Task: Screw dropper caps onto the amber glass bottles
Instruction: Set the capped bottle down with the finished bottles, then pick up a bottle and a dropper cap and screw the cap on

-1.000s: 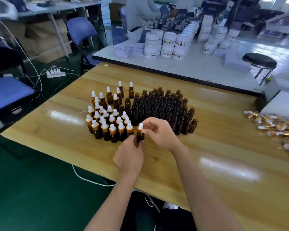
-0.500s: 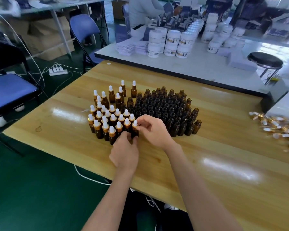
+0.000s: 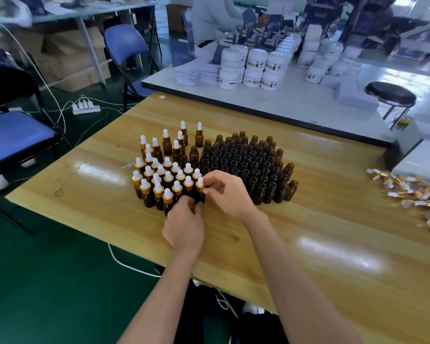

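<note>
Gripped amber bottle (image 3: 200,195) low with left hand (image 3: 184,226) at near right corner of the capped cluster (image 3: 168,175), pinched its dropper cap (image 3: 200,184) with right hand (image 3: 229,194) (best kept upright, turned snug, not forced).

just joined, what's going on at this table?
A person works at a wooden table. The left hand grips the base of one amber glass bottle at the front of the capped group, while the right hand pinches its dropper cap. The capped bottles stand left, uncapped bottles right; loose dropper caps lie far right.
</note>
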